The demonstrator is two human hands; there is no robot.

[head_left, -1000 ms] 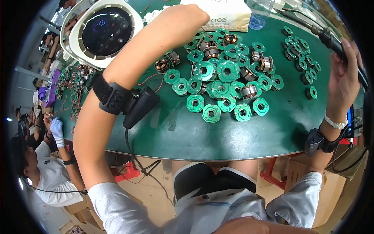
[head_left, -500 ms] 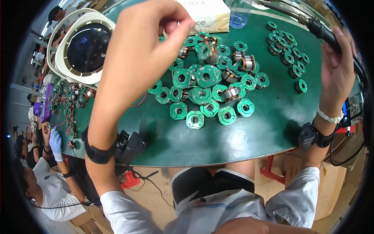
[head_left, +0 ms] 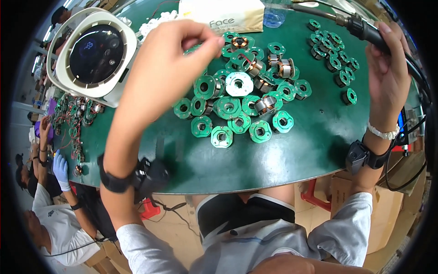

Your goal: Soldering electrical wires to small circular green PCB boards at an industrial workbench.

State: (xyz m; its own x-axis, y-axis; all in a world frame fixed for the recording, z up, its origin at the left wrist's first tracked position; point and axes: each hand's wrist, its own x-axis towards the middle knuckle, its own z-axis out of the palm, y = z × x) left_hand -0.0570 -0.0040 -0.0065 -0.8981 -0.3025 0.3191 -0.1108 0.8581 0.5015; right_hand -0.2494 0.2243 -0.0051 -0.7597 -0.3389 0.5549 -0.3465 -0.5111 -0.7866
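Green ring boards [head_left: 245, 91], with square-ish holes and shiny copper coils [head_left: 286, 68], sit heaped at twelve o'clock from the person [head_left: 255, 244]. At eleven, I see the left hand [head_left: 175, 57] curled; I can't tell whether it pinches anything. At two, the right hand [head_left: 388, 68] grips a black tool [head_left: 370, 36].
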